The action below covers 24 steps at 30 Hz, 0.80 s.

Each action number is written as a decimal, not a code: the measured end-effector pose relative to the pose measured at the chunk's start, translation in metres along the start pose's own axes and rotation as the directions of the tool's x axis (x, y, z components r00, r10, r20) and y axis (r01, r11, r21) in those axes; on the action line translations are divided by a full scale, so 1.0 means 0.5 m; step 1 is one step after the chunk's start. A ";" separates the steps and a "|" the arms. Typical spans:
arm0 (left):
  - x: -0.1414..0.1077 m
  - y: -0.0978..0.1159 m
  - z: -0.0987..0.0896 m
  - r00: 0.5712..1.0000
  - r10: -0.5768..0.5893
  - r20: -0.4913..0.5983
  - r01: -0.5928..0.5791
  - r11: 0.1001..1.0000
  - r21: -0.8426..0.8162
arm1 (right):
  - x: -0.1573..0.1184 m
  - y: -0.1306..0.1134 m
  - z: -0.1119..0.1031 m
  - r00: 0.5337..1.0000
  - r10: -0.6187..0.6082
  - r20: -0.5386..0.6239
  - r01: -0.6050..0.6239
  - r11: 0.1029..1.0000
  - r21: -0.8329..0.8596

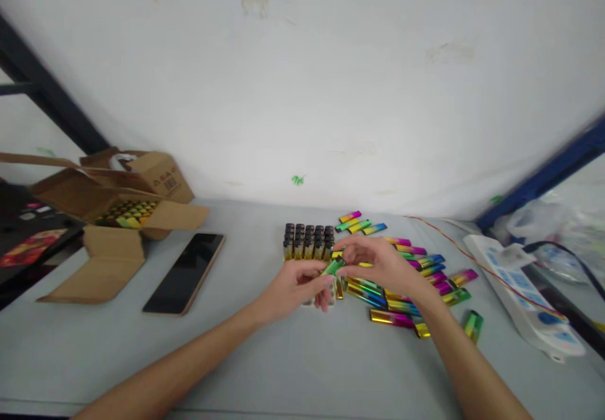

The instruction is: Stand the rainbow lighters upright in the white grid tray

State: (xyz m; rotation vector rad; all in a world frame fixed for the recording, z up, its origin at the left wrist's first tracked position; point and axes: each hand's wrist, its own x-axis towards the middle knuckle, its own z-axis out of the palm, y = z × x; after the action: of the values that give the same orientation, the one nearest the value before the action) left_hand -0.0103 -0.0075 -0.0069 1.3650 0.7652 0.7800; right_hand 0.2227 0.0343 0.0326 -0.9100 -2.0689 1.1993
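Between the fingers and thumb of my left hand [302,285] is a shiny green lighter [333,266], held slantwise. The closed fingertips of my right hand [378,264] grip its near right end. Just behind my hands, black-topped lighters [308,241] stand upright in tight rows. A pale tray [331,298] with round openings shows in part under my left hand, which hides much of it. Loose shiny multicoloured lighters [392,318] lie in a heap beside and beneath my right hand and forearm.
An open cardboard box [89,196] with more lighters stands at the left. Near it lies a dark phone [185,275]. A white power strip [522,294] with a thin red wire lies at the right, beside clear plastic bags [543,224]. A white wall rises behind the grey table.
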 end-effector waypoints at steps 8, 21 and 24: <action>-0.001 0.001 -0.021 0.999 -0.037 0.007 0.037 0.979 -0.202 | -0.026 0.064 -0.024 0.980 -0.029 -0.197 -0.085 0.836 -0.542; 0.006 0.019 -0.040 0.932 -0.363 0.001 0.325 0.832 -0.450 | -0.039 0.053 0.000 0.985 -0.069 -0.157 -0.053 0.747 -0.663; 0.006 0.013 -0.047 0.936 -0.351 -0.038 0.294 0.834 -0.468 | -0.038 0.057 0.003 0.986 -0.076 -0.148 -0.043 0.744 -0.667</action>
State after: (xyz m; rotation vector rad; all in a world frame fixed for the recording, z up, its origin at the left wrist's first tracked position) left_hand -0.0289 0.0078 -0.0017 0.7417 0.8196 0.7189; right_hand 0.2407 0.0288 0.0037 -1.2493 -2.3870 0.3045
